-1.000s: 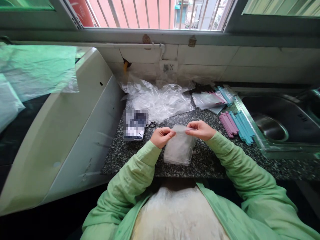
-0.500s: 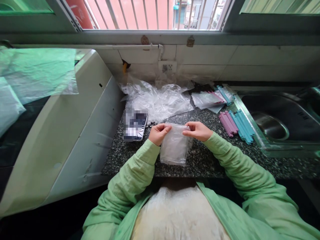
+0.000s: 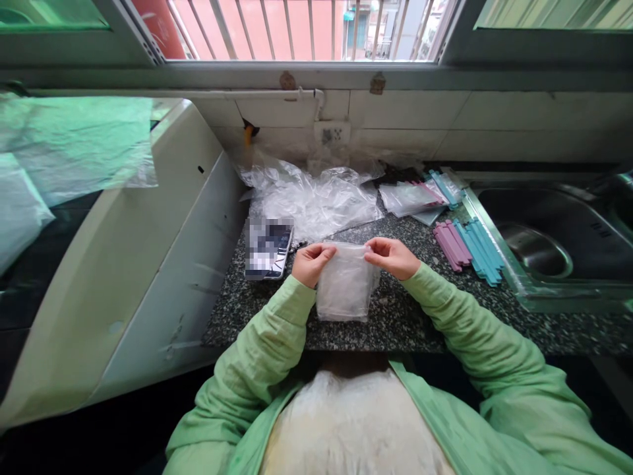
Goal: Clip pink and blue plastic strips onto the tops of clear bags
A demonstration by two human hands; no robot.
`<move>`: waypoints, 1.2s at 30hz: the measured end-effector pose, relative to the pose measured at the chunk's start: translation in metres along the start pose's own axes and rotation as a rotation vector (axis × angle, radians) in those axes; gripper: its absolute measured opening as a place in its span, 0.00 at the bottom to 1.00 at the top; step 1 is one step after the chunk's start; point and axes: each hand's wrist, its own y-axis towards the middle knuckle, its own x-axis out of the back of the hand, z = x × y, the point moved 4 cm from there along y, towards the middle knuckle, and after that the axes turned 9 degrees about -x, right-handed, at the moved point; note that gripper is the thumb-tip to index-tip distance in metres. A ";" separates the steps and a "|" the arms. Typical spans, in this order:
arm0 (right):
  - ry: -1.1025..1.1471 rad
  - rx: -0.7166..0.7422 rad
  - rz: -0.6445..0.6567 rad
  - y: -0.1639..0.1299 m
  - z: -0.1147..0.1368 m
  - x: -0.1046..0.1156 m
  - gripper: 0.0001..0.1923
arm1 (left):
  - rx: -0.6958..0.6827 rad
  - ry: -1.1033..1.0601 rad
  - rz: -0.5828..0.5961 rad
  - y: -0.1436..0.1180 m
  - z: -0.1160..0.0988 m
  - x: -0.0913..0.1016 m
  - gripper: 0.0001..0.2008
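Your left hand (image 3: 310,262) and right hand (image 3: 394,256) are both pinching the top edge of the small clear bag (image 3: 345,285), one at each upper corner, fingers closed on the film. The bag is hanging between them just above the speckled countertop (image 3: 395,316), its lower edge near the counter's front; I can't tell whether it's touching.

Change over the last second: you've been bringing the bag upright and squaring it. A second ago it was slanting to the right with its mouth stretched wider; now it's hanging straight and your hands are sitting closer together, thumbs along the mouth. My read: you're lining up the top opening, not moving the bag anywhere. Whether the mouth is open or pressed flat isn't resolvable here.

Outward from there: a phone (image 3: 268,249) is lying just left of your left hand, screen up. Behind the bag, a crumpled heap of clear plastic (image 3: 311,198) is sitting against the tiled wall. Further right, a flat stack of small bags (image 3: 410,198) is lying near the back, and pink and blue strips (image 3: 467,243) are lying beside the sink (image 3: 544,244). A white appliance (image 3: 123,264) is filling the left side.
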 end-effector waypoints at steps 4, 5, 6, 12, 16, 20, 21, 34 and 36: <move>-0.029 0.028 -0.077 -0.002 0.004 0.003 0.21 | 0.022 0.002 0.039 0.000 0.002 -0.002 0.18; -0.044 0.041 -0.095 -0.002 0.004 0.004 0.21 | 0.023 0.004 0.043 0.000 0.002 -0.003 0.18; -0.057 0.054 -0.109 -0.002 0.004 0.005 0.20 | 0.022 0.008 0.045 0.000 0.003 -0.002 0.18; -0.091 0.090 -0.131 -0.002 0.002 0.005 0.19 | -0.019 0.063 0.065 0.001 0.004 0.001 0.19; -0.099 0.096 -0.103 -0.002 0.001 0.002 0.18 | -0.077 0.108 0.020 0.003 0.000 0.002 0.19; -0.102 0.099 -0.101 -0.003 0.001 0.000 0.18 | -0.074 0.127 -0.056 0.003 -0.003 0.003 0.17; -0.105 0.098 -0.104 -0.003 0.000 0.000 0.18 | -0.074 0.127 -0.068 0.002 -0.004 0.003 0.17; -0.028 0.015 0.034 0.001 -0.011 -0.011 0.24 | -0.106 -0.015 -0.120 0.006 0.007 0.010 0.18; -0.031 0.019 -0.010 0.001 -0.011 -0.011 0.22 | -0.126 -0.035 -0.131 0.008 0.010 0.011 0.18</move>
